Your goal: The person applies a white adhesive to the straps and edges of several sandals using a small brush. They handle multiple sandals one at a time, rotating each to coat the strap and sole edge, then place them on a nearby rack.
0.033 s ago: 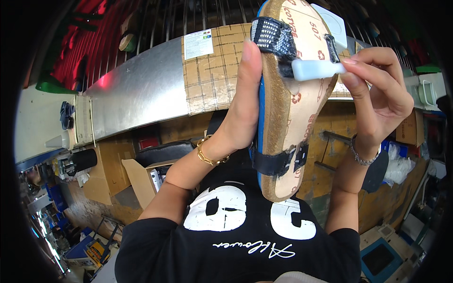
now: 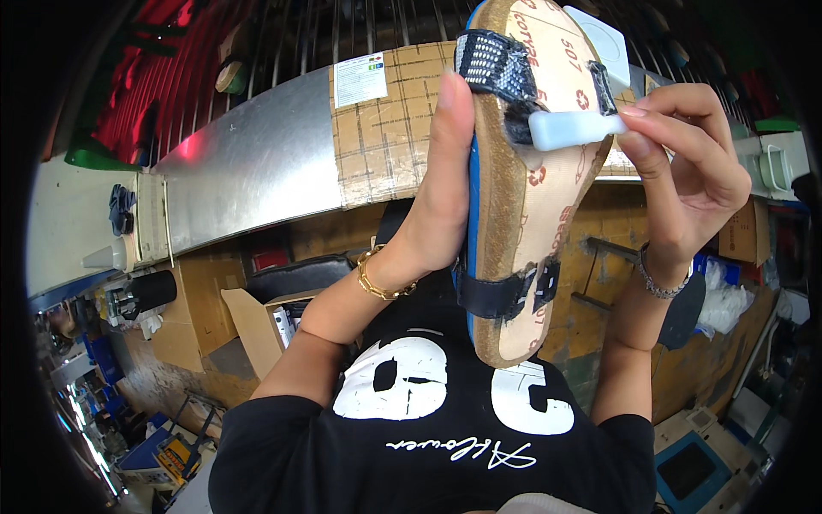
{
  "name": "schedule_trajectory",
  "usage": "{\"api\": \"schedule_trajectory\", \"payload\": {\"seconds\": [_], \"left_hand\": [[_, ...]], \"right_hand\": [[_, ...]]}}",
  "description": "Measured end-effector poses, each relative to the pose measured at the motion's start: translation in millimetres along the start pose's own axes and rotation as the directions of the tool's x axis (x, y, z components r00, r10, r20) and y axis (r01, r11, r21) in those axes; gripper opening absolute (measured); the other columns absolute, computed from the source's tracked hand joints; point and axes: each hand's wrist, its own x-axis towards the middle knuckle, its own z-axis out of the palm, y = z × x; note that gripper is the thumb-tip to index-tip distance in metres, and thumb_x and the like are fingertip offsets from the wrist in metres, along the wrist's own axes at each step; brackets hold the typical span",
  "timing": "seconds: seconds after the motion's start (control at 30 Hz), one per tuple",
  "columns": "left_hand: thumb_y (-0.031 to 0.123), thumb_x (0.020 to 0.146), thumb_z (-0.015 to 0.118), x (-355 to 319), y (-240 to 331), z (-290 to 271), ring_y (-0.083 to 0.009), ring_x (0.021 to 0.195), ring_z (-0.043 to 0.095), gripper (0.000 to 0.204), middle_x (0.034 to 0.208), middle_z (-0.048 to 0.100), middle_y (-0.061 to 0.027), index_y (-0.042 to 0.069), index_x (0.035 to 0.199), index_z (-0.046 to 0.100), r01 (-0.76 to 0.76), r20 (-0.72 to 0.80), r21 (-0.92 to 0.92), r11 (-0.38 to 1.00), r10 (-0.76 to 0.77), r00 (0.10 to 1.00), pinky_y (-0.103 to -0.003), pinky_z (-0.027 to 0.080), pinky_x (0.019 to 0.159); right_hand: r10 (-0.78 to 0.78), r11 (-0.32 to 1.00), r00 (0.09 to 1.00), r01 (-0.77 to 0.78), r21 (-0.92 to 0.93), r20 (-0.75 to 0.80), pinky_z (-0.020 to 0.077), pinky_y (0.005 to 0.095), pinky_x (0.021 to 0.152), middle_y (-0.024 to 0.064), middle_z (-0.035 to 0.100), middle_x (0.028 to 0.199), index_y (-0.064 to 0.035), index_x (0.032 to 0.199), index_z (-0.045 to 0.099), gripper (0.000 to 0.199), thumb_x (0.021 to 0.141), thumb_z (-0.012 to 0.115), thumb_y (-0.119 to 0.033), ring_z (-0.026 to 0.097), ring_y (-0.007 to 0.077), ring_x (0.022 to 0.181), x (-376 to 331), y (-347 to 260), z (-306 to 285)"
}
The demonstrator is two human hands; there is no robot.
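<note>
My left hand [image 2: 443, 180] grips the edge of a sandal [image 2: 522, 206], its thumb up along the side. The sandal is upright with its underside facing me: a pale insole board with red print, a brown rim and a blue edge. A black-and-white woven strap [image 2: 495, 67] and a plain black strap [image 2: 497, 295] are folded over onto it. Between finger and thumb, my right hand [image 2: 685, 154] pinches a small brush [image 2: 574, 130] by its pale white handle. Its dark bristles touch the rim just below the woven strap.
Behind the sandal runs a metal counter [image 2: 257, 154] with a flattened cardboard sheet [image 2: 381, 128] on it. Metal bars [image 2: 351, 26] lie beyond. A white plastic container [image 2: 599, 43] stands behind the sandal's top. An open cardboard box [image 2: 257, 330] is at lower left.
The brush has shifted slightly downward along the rim, so more of its dark bristles show. My left hand and the sandal hold nearly still.
</note>
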Motion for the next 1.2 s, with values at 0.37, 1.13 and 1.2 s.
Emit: {"api": "schedule_trajectory", "payload": {"seconds": [0.37,1.13,1.2], "left_hand": [[0.072,0.100,0.019,14.9,-18.6,-8.5,-0.0231,0.117,0.065,0.086,0.135,0.059,-0.0179,0.003,0.146,0.041,0.050,0.177,-0.762,0.645,0.134,0.975,-0.037,0.056,0.099],[0.072,0.099,0.018,19.0,-27.2,-31.9,-0.0229,0.123,0.061,0.087,0.141,0.054,-0.0170,0.004,0.151,0.033,-0.103,-0.095,0.010,0.995,0.103,0.990,-0.037,0.052,0.104],[0.072,0.099,0.018,19.2,-27.7,-33.4,-0.0227,0.124,0.060,0.087,0.141,0.053,-0.0168,0.004,0.151,0.032,-0.114,-0.107,0.021,0.993,0.115,0.988,-0.037,0.052,0.105]], "right_hand": [[-0.077,0.997,0.991,0.077,0.007,0.106,0.0454,0.0238,0.070,0.0129,0.064,0.094,0.0008,0.097,0.077,0.023,0.075,0.075,0.009,0.059,0.0163,0.081,-2.4,9.1,-3.9],[0.093,0.994,0.963,-0.103,0.026,0.254,0.0386,0.0271,0.065,0.0100,0.063,0.083,-0.0053,0.085,0.080,0.028,0.058,0.078,0.002,0.057,0.0182,0.075,-6.2,-15.5,-5.3],[0.069,0.997,0.967,-0.073,0.005,0.244,0.0385,0.0270,0.064,0.0099,0.063,0.084,-0.0055,0.084,0.080,0.028,0.058,0.077,0.002,0.057,0.0182,0.075,-6.8,-16.3,-4.7]]}}
